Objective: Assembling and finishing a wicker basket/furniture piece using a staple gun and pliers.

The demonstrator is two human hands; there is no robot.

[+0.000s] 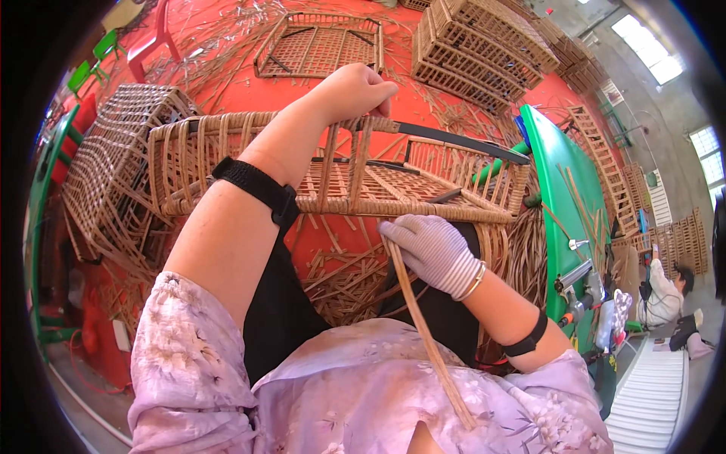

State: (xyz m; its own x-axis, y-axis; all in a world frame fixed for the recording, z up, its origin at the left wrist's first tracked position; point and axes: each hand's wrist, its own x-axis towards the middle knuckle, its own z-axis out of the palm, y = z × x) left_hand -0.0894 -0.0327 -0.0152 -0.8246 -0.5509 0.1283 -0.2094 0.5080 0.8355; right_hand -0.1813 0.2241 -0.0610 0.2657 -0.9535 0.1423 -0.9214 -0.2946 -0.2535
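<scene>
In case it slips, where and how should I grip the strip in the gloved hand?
Probably pinch the strip mid-length, from the left: it is long, narrow and uncovered there, while the right hand holds its upper end and the right forearm flanks the other side.

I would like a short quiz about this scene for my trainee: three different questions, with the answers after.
1. Which hand, left or right, wears the striped glove?
2. True or false: only the left arm has a black band.
3. The gloved hand holds: A) a hammer; B) a brown strip; C) scissors.

Key:
1. The right.
2. False: the right arm has a black band too.
3. B.
</scene>
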